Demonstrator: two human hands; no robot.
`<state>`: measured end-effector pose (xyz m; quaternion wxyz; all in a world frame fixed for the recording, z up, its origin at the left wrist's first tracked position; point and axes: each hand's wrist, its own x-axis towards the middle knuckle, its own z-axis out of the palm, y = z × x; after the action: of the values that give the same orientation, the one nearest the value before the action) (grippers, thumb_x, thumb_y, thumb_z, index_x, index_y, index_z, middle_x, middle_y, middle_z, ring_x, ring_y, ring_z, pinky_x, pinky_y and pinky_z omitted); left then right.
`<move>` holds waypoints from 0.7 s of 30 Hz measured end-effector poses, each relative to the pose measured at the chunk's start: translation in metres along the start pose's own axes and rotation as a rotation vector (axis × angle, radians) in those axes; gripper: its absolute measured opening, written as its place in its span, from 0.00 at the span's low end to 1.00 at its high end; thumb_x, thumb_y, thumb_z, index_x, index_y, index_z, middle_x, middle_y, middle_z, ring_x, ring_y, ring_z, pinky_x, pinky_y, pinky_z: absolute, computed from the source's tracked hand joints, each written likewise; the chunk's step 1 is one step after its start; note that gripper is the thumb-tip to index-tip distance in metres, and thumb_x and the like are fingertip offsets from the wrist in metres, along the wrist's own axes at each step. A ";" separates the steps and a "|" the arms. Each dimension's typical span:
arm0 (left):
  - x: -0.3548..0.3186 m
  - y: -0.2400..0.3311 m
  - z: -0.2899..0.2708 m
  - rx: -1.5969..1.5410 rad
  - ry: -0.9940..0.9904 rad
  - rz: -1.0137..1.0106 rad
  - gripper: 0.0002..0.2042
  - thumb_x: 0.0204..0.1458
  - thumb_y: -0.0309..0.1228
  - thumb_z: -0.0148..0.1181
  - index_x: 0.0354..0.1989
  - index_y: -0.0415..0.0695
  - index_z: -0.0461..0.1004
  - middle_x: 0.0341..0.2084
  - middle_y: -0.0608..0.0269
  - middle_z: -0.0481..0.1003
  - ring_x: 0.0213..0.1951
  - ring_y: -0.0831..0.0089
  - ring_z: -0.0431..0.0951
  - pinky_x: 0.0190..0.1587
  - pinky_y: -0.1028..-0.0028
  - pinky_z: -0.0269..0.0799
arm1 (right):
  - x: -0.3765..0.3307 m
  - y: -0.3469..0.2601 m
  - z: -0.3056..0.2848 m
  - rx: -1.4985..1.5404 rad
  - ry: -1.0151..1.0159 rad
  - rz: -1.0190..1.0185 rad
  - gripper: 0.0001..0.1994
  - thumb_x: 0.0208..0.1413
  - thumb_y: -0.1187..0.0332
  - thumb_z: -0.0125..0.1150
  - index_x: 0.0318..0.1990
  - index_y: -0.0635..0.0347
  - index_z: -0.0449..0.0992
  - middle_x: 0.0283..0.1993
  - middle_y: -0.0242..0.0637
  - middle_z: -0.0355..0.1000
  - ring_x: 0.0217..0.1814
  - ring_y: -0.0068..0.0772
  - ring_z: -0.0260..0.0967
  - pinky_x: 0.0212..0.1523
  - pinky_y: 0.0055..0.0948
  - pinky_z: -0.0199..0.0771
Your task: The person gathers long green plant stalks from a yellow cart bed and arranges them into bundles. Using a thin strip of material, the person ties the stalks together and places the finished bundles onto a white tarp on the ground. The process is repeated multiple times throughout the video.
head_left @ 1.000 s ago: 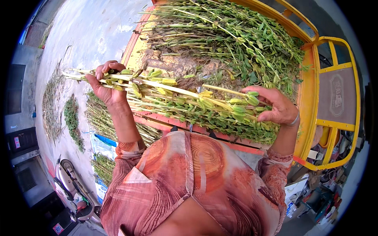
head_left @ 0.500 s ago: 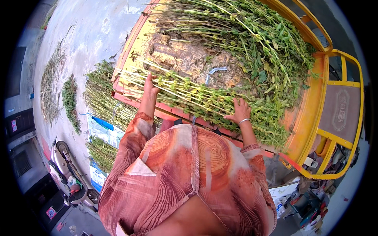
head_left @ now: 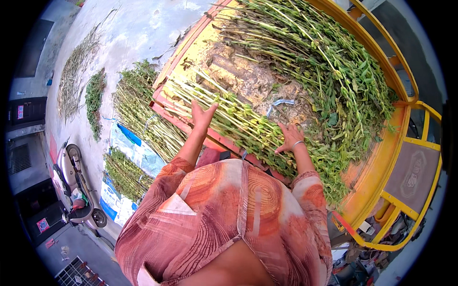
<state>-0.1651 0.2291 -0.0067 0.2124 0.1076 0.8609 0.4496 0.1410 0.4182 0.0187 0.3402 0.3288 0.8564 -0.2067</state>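
A bundle of cut green-yellow stalks with pods (head_left: 241,107) lies along the near side of a yellow cargo bed (head_left: 202,52). My left hand (head_left: 202,116) rests at its near edge toward the bare stem ends, thumb and fingers apart. Farther right, my right hand (head_left: 290,137) lies on the stalks near their leafy part, its fingers spread. Neither hand is closed round anything. Beyond the bundle, a pale blue strip (head_left: 281,101) lies on the dirty bed floor. A larger heap of leafy stalks (head_left: 329,62) covers the bed's far and right part.
A yellow rail frame with a grey panel (head_left: 411,167) bounds the bed at right. On the concrete at left lie more stalk bundles (head_left: 143,107), a blue and white sheet (head_left: 129,145) and dry stems (head_left: 78,71). A scooter (head_left: 78,183) stands at lower left.
The view has turned, so the bed appears shifted right. My left hand has shifted slightly at the bundle's near edge, its thumb and fingers now spread; my right hand stays on the stalks.
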 end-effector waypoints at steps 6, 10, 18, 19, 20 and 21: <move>-0.087 0.027 0.022 1.023 -0.494 1.052 0.38 0.46 0.31 0.59 0.67 0.60 0.49 0.67 0.52 0.44 0.68 0.54 0.45 0.65 0.50 0.46 | -0.003 -0.007 0.012 -0.007 0.039 0.014 0.60 0.20 0.39 0.76 0.67 0.34 0.47 0.61 0.51 0.58 0.64 0.56 0.54 0.60 0.55 0.55; -0.052 0.008 0.070 1.047 -0.477 1.078 0.34 0.48 0.25 0.51 0.66 0.62 0.52 0.67 0.53 0.47 0.68 0.56 0.47 0.66 0.50 0.42 | -0.001 0.004 0.029 0.117 0.087 0.070 0.61 0.22 0.39 0.75 0.68 0.38 0.45 0.56 0.49 0.64 0.56 0.54 0.62 0.55 0.47 0.62; -0.032 0.018 0.086 1.153 -0.657 0.981 0.34 0.53 0.26 0.48 0.68 0.65 0.44 0.69 0.54 0.41 0.69 0.56 0.44 0.67 0.50 0.35 | 0.015 0.036 0.050 0.392 0.200 0.035 0.54 0.29 0.37 0.70 0.65 0.55 0.56 0.62 0.48 0.59 0.64 0.52 0.55 0.63 0.45 0.55; -0.030 0.014 0.085 1.128 -0.625 1.014 0.35 0.51 0.25 0.49 0.68 0.64 0.46 0.68 0.53 0.42 0.68 0.56 0.46 0.66 0.49 0.37 | 0.022 0.041 0.032 0.389 0.250 0.035 0.52 0.31 0.39 0.70 0.64 0.55 0.57 0.61 0.49 0.59 0.63 0.52 0.55 0.63 0.44 0.55; -0.027 0.011 0.085 1.103 -0.592 1.047 0.35 0.50 0.25 0.51 0.67 0.63 0.47 0.68 0.52 0.43 0.67 0.55 0.47 0.65 0.48 0.39 | 0.029 0.049 0.011 0.386 0.300 0.033 0.50 0.32 0.41 0.71 0.63 0.56 0.58 0.61 0.49 0.59 0.63 0.53 0.55 0.63 0.44 0.56; -0.027 0.014 0.084 1.112 -0.592 1.039 0.35 0.50 0.25 0.50 0.67 0.62 0.47 0.67 0.52 0.43 0.66 0.55 0.49 0.65 0.48 0.40 | 0.033 0.055 -0.014 0.385 0.345 0.032 0.48 0.34 0.44 0.71 0.62 0.57 0.58 0.61 0.50 0.59 0.63 0.53 0.56 0.63 0.43 0.57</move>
<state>-0.1019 0.2884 -0.0305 0.1108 0.6970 0.7067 -0.0492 0.1549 0.4787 -0.0030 0.1234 0.4314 0.8414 -0.3012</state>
